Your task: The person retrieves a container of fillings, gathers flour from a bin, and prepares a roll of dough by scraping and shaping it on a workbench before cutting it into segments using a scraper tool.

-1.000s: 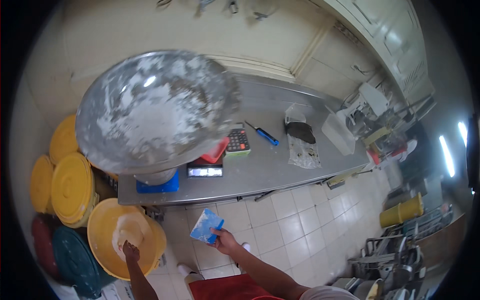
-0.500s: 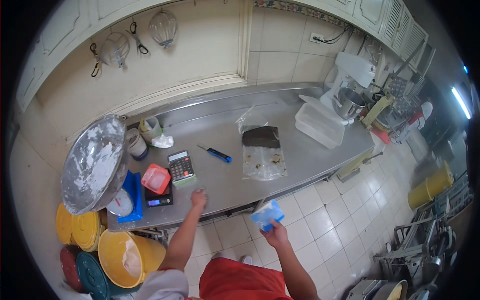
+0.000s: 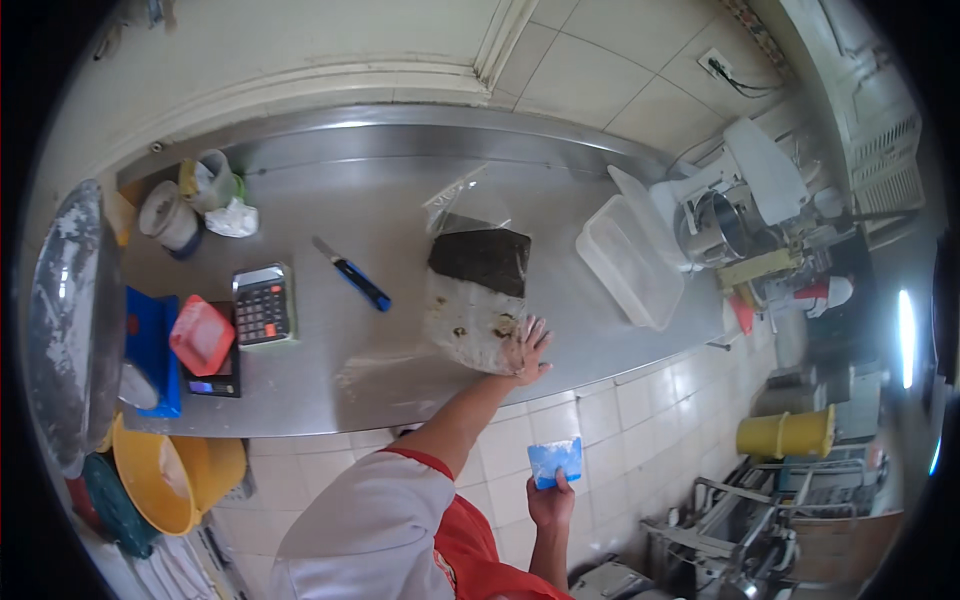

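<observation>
My left hand (image 3: pixel 527 350) lies with its fingers spread on the near right corner of a clear plastic bag (image 3: pixel 462 322) on the steel counter. A dark brown, flat-sided block (image 3: pixel 482 262) sits in the far part of the bag; brown smears mark its near part. In my right hand (image 3: pixel 552 500) is a blue dough scraper (image 3: pixel 556 460) with white powder on it, held beyond the counter's front edge. Left of the bag lies a blue-handled knife (image 3: pixel 362 284).
Leftward are a calculator (image 3: pixel 264 305), a red tub (image 3: pixel 202 337) on a small digital scale, and a large floury bowl (image 3: pixel 75 320). A clear plastic container (image 3: pixel 634 270) and a white stand mixer (image 3: pixel 765 175) stand right. Below left is a yellow bucket (image 3: pixel 210 480).
My left hand has moved right, from the counter near the calculator onto the plastic bag, and its fingers have spread. My right hand still holds the scraper. The view has shifted right.
</observation>
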Tool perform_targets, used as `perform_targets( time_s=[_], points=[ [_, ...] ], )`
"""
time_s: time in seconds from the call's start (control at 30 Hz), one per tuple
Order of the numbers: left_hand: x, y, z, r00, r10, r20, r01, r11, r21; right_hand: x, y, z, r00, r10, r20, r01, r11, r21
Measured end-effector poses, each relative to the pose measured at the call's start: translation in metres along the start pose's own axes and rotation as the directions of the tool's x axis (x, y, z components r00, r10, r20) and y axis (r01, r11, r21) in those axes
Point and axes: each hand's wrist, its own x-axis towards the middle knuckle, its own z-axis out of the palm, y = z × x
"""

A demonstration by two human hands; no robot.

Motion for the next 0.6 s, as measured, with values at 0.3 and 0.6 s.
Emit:
perform_targets(
  time_s=[0.3, 0.6],
  points=[
    [-0.1, -0.085, -0.101, 0.971, -0.148, 0.19, 0.151, 0.988, -0.004, 0.119, -0.048, 0.087, 0.994, 0.064, 0.093, -0.059, 0.997, -0.046],
    [-0.175, -0.107, -0.146, 0.601, -0.769, -0.218, 0.789, 0.528, 0.314, 0.196, -0.056, 0.184, 0.914, 0.276, 0.298, -0.188, 0.938, -0.291]
  ],
)
